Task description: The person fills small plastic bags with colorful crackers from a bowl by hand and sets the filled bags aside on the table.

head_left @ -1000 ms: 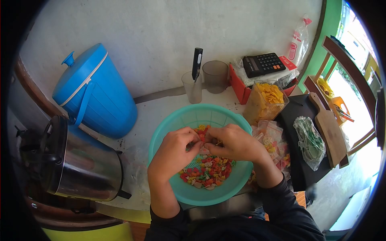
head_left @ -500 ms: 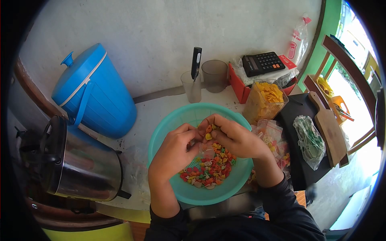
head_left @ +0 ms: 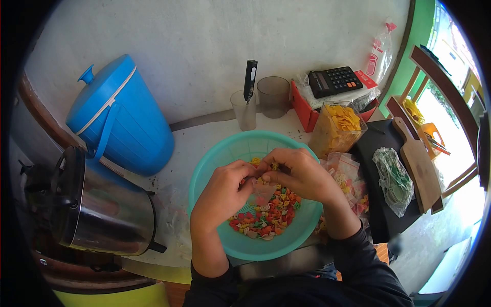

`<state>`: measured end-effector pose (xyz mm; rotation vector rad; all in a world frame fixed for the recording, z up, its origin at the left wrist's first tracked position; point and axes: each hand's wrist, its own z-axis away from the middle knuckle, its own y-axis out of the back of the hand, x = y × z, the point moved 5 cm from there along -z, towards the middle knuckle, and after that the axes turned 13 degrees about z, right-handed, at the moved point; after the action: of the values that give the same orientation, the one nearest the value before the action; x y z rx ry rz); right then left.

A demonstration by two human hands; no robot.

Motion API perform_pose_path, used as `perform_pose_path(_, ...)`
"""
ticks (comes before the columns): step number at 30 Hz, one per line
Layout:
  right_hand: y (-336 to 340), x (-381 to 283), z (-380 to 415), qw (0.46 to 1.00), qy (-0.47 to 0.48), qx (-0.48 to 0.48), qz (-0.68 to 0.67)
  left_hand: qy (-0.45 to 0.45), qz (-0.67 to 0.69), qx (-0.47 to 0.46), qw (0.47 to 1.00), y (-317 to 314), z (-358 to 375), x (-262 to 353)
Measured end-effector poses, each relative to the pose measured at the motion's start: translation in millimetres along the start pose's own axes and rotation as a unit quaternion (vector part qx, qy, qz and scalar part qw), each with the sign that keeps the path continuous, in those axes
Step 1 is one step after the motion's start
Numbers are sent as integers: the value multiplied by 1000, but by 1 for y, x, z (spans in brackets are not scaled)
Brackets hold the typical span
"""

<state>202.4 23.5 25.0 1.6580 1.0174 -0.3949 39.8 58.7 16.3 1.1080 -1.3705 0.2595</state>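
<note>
A turquoise basin (head_left: 202,169) stands in front of me, with small colourful snack pieces (head_left: 266,220) in red, orange, yellow, green and white at its bottom. Over it my left hand (head_left: 217,194) is closed on a small clear plastic bag (head_left: 264,191), which hangs below the fingers. My right hand (head_left: 302,175) meets it at the bag's top, fingers pinched around a few yellowish snack pieces. The fingertips partly hide the bag's mouth. Right of the basin lie several small filled bags (head_left: 348,179).
Left are a blue cooler jug (head_left: 125,117) and a metal pot (head_left: 112,215). Behind the basin stand two plastic cups (head_left: 273,97), one holding a black-handled tool. To the right are a tub of yellow chips (head_left: 340,128), a calculator (head_left: 335,82) and a wooden board (head_left: 419,163).
My right hand has lowered slightly, its fingers closing in at the bag's top. The snack pieces in its fingers show less, and the clear bag hangs more visibly between the hands.
</note>
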Motion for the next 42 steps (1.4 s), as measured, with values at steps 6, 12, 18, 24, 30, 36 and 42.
perform_pose_path(6, 0, 0, 0, 996, 68, 37, 39, -18, 36, 41, 998, 1, 0, 1)
perform_pose_path(12, -2, -2, -1, 993, 97, 55, 43, -9, 38, 57, 998, 4, 0, -4)
perform_pose_path(18, -2, 0, 1, 998, 16, 59, -15, 0, 11, 44, 999, 4, 0, 1)
perform_pose_path(24, 2, -1, -2, 996, 36, 84, -4, 10, 104, 95, 990, 3, -1, -7)
perform_pose_path(30, -6, 5, -1, 998, -10, 40, -45, -10, 72, 75, 995, 4, -2, -3)
perform_pose_path(36, -4, 0, -2, 1000, 0, 20, 21, -14, 79, 71, 994, 2, -1, 1)
perform_pose_path(42, -4, -3, -4, 986, 103, 69, 109, -6, 111, 78, 991, 3, -1, 0)
